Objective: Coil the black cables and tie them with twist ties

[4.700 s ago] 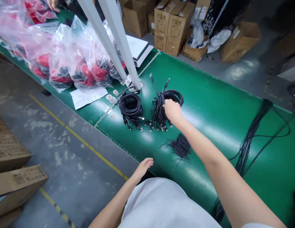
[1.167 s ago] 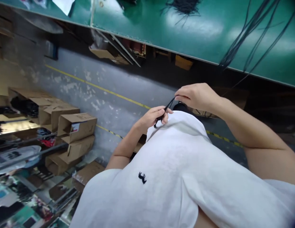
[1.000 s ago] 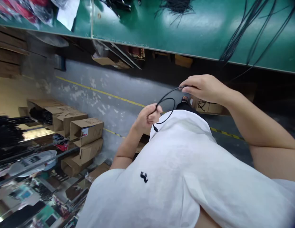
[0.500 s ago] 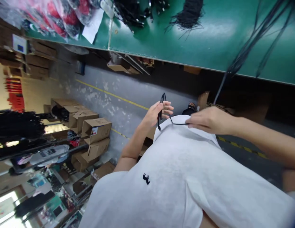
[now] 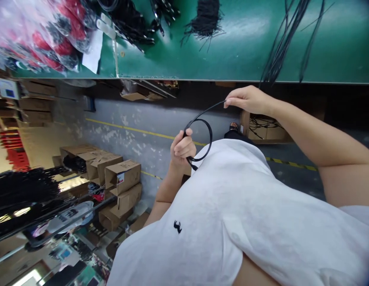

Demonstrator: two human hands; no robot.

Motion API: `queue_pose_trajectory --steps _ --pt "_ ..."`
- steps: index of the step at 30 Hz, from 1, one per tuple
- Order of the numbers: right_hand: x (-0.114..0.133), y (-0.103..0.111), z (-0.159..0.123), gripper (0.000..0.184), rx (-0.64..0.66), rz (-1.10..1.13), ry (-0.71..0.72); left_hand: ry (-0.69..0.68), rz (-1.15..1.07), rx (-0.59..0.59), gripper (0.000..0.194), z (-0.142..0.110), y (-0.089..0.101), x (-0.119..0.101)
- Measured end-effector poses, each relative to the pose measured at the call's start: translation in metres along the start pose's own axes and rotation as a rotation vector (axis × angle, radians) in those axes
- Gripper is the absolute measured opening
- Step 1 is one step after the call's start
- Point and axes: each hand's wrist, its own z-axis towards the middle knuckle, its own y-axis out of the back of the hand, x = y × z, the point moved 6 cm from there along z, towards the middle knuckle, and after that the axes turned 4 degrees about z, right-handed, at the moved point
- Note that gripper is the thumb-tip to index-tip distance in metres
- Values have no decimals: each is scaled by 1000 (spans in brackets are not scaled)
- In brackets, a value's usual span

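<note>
A thin black cable [image 5: 210, 137] hangs in a loose loop in front of the white shirt. My left hand [image 5: 183, 149] is closed around the gathered side of the loop, its fingers curled, and a short end with a dark plug sticks out below them. Higher and to the right, my right hand [image 5: 246, 99] pinches the other stretch of the cable between thumb and fingertips. That stretch runs in a slack curve between the two hands. Both hands are off the green table [image 5: 232, 59], on the near side of its edge.
Bundles of black cables [image 5: 127, 24], a bunch of short black ties [image 5: 205, 18] and long black strands [image 5: 287, 43] lie on the table. Bagged red and black items [image 5: 62, 35] sit at its left end. Cardboard boxes [image 5: 123, 174] stand on the floor at left.
My right hand has moved up toward the table edge, drawing out the cable. My left hand has closed from loosely spread fingers, and the cable now forms a round loop beside it.
</note>
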Motion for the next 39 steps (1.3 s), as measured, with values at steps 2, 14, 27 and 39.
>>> queue_pose_trajectory --steps 2,14,27,39 --pt "-42 12 -5 40 -39 -107 -37 -75 30 -103 42 -5 8 -11" --pt "84 -82 -76 36 466 -488 415 -92 329 -12 36 11 6 -8" --pt "66 -18 -27 44 217 -359 347 254 293 467 46 3 -19 24" --pt "82 -7 -21 45 77 -438 530 263 22 137 49 -1 -24 -4"
